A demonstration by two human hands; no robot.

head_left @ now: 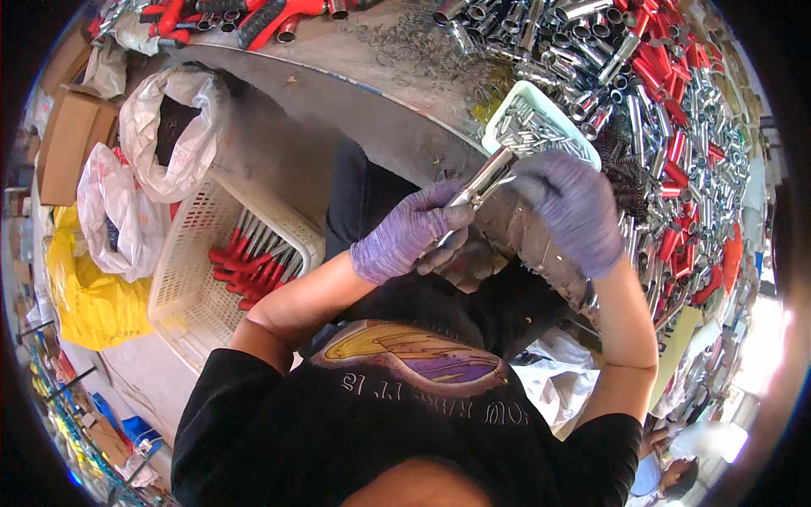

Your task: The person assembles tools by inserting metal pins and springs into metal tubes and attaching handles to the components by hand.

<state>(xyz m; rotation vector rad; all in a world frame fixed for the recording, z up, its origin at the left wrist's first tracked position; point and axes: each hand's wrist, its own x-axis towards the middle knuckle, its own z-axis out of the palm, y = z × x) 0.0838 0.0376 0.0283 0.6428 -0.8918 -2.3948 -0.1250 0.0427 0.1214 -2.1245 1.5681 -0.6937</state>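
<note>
My left hand (414, 232), in a purple-grey knit glove, is closed around a shiny chromed metal tube (490, 175), held at a slant in front of my body. Beside the tube's upper end is my right hand (574, 211), gloved alike, its fingers curled together and slightly blurred. A small bright bit shows by those fingertips, too small to name. Just beyond the right hand stands a pale green plastic tray (594, 152) holding many small metal pins (536, 127).
Chromed tubes (583, 51) and red-handled parts (672, 76) are heaped at the right of the bench (389, 59). Thin wire springs (405, 38) lie farther back. At left, a white plastic crate (190, 279) holds red-handled tools (253, 266), near sacks (127, 211) and a cardboard box (72, 148).
</note>
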